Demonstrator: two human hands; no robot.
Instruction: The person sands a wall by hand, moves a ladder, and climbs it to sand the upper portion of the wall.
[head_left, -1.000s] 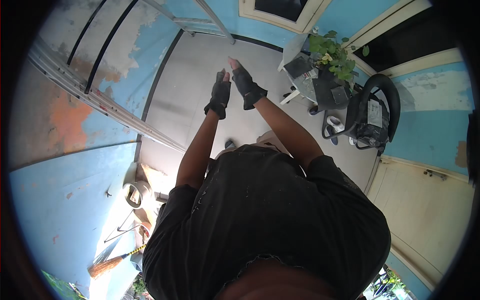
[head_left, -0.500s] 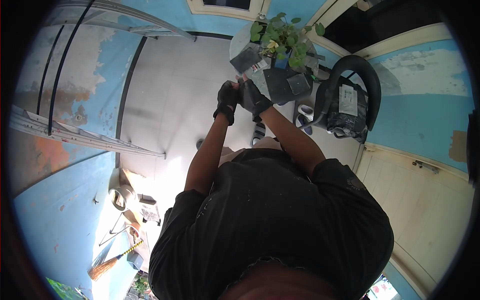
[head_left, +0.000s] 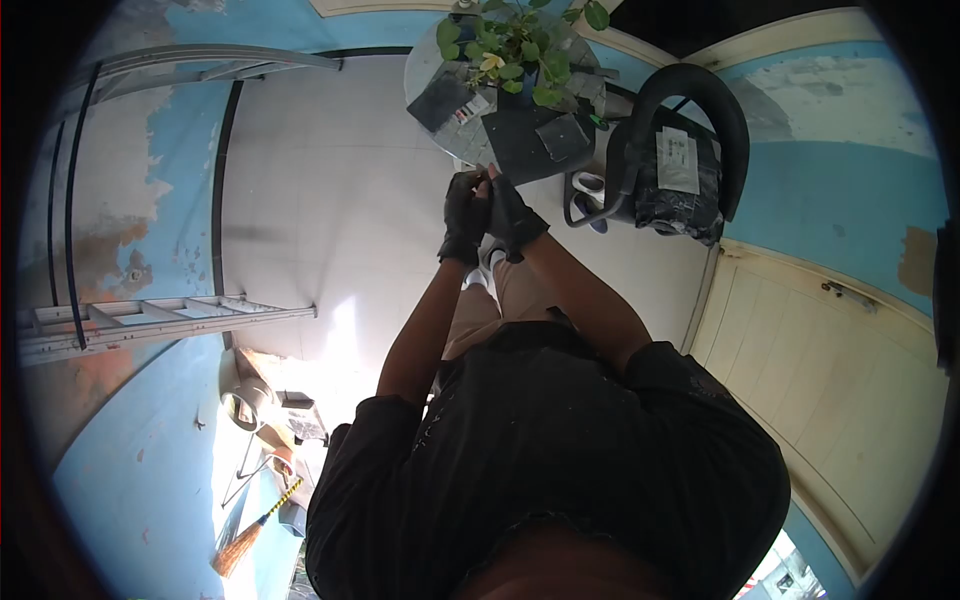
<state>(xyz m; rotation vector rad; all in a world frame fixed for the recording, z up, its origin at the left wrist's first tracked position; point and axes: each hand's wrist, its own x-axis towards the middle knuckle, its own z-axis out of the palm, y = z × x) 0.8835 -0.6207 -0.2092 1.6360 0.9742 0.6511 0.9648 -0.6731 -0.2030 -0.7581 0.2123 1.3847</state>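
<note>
My left hand and my right hand are held out in front of me, side by side. Both wear black fingerless gloves. Their fingers are drawn together and meet at the tips, beside the near edge of a round table. Whatever is between the fingers, if anything, is too small or hidden to make out. Just beyond my right hand lies a flat black board or case on the table, with a smaller dark flat item on top of it.
A potted plant and another dark flat piece are on the table. To the right stands a black chair bearing a black wrapped package, with shoes beside it. A metal ladder is at the left; a broom lies lower left.
My body has moved forward, so the table and plant sit nearer to my hands. The hands stay together with fingers meeting. My feet now show below them.
</note>
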